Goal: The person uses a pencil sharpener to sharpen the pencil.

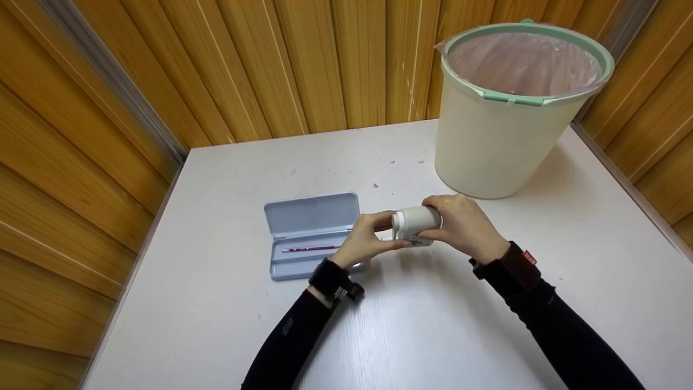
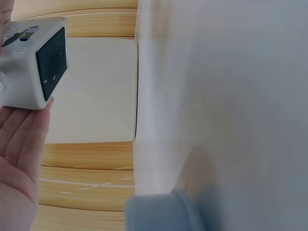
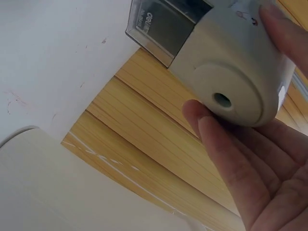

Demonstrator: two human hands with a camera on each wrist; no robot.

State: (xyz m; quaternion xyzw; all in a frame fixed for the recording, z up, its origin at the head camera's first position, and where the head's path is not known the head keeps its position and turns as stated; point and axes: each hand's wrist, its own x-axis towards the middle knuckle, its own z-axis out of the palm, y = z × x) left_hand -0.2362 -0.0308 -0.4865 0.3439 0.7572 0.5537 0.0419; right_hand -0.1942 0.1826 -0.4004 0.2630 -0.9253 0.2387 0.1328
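Both hands hold a white desktop pencil sharpener [image 1: 421, 219] above the table. My left hand [image 1: 364, 238] grips it from the left, fingers and thumb at opposite sides. From the right, my right hand [image 1: 466, 226] holds the rounded end between thumb and fingers. In the right wrist view the sharpener [image 3: 236, 57] shows its round pencil hole and a clear shavings drawer [image 3: 166, 29]. A dark drawer panel [image 2: 52, 65] faces the camera in the left wrist view. Beside the left hand lies an open blue-grey pencil case [image 1: 313, 214], holding a red patterned pencil [image 1: 308, 249].
A tall cream bin [image 1: 490, 141] with a green rim and pink liner stands at the table's back right. Small dark bits [image 1: 375, 186] lie on the white table [image 1: 216, 303]. Wood-patterned walls [image 1: 314, 65] enclose the back and sides.
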